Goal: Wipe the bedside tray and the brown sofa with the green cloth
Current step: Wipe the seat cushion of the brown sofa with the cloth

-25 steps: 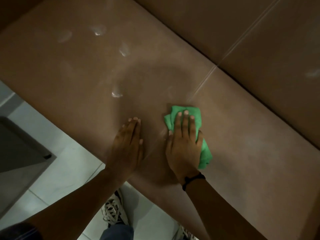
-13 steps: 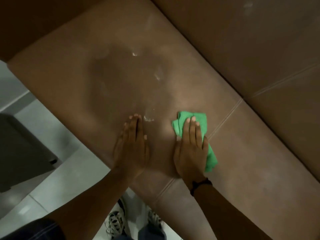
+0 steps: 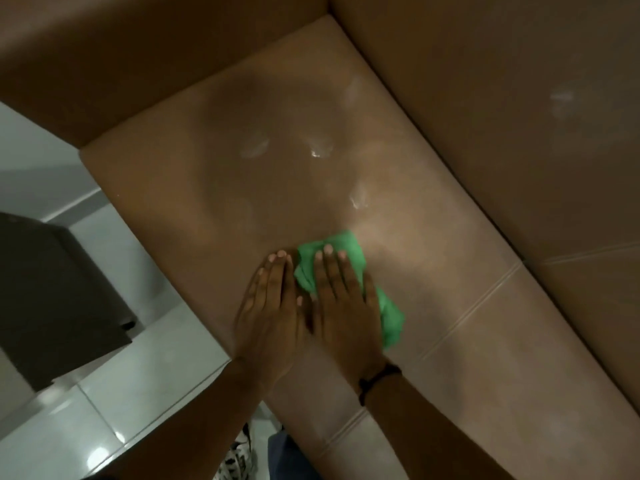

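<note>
The brown sofa [image 3: 450, 258] fills most of the view, its seat cushion shiny with a few wet glints. My right hand [image 3: 341, 306] lies flat on the crumpled green cloth [image 3: 389, 313], pressing it onto the seat near the front edge. The cloth sticks out past the fingertips and to the right of the palm. My left hand [image 3: 268, 317] rests flat on the seat right beside the right hand, fingers together, holding nothing. A dark band circles my right wrist.
The sofa's armrest [image 3: 138, 64] runs along the top left and its backrest [image 3: 519, 116] along the right. A dark brown box-like piece of furniture [image 3: 52, 299] stands on the white tiled floor [image 3: 86, 410] at left. My shoe [image 3: 239, 455] shows below the seat edge.
Both hands and the cloth have slid left along the seat toward the armrest end. The gap between my two hands has closed; they now touch side by side.
</note>
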A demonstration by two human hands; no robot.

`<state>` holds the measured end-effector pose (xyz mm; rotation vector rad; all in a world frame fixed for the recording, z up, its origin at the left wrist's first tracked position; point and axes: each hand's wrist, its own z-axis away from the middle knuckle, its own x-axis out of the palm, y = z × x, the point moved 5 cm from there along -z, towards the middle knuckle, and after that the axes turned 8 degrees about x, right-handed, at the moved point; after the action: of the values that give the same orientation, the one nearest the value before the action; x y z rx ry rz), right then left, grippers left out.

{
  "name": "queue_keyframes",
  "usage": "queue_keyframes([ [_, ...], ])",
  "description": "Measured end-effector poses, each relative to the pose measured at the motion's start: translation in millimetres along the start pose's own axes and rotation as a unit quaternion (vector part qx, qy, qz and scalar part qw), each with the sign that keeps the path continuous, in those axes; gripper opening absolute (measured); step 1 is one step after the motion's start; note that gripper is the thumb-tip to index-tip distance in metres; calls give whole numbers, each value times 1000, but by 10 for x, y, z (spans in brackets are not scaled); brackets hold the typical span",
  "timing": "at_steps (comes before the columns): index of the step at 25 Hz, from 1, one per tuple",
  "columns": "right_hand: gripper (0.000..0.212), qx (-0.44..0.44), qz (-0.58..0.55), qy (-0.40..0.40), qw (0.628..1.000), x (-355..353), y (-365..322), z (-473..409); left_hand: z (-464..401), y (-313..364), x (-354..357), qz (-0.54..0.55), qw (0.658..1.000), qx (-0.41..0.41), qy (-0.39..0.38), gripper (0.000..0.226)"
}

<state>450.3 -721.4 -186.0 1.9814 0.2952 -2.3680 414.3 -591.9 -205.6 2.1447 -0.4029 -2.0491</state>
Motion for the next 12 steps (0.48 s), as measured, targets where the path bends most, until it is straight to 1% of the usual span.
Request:
queue_keyframes([
  [1, 64, 7, -1, -1, 1000, -21, 19, -259, -7, 4, 11, -1, 1000, -10, -4, 61],
  [2, 64, 50, -8, 11, 999, -56, 50, -425, -14, -1, 21, -1, 1000, -18, -6, 61],
  [4, 64, 126, -30, 34, 991, -37, 23, -334, -35, -107, 20, 3, 999, -33, -7, 62],
  [5, 64, 115, -30, 34, 992, 11, -67, -139, -54, -160, -2, 5, 999, -39, -7, 64],
  [7, 66, -13, -21, -7, 1000, 79, -321, 112, -78, -245, -34, 0, 999, -42, -9, 69],
  [8, 65, -72, -24, -14, 997, 97, -344, 11, -88, -279, -42, -1, 999, -42, -6, 68],
  [9, 63, -82, -22, -15, 996, 89, -312, -199, -102, -296, -43, 4, 999, -45, -1, 66],
  [10, 62, -37, -23, -10, 999, 59, -239, -455, -137, -305, -52, 10, 998, -58, 7, 63],
  [11, 62, 32, -30, 6, 999, -4, -186, -646, -192, -337, -50, 13, 997, -76, 15, 62],
  [12, 62, 86, -40, 22, 995, -24, -187, -695, -248, -401, -57, 17, 995, -94, 20, 62],
])
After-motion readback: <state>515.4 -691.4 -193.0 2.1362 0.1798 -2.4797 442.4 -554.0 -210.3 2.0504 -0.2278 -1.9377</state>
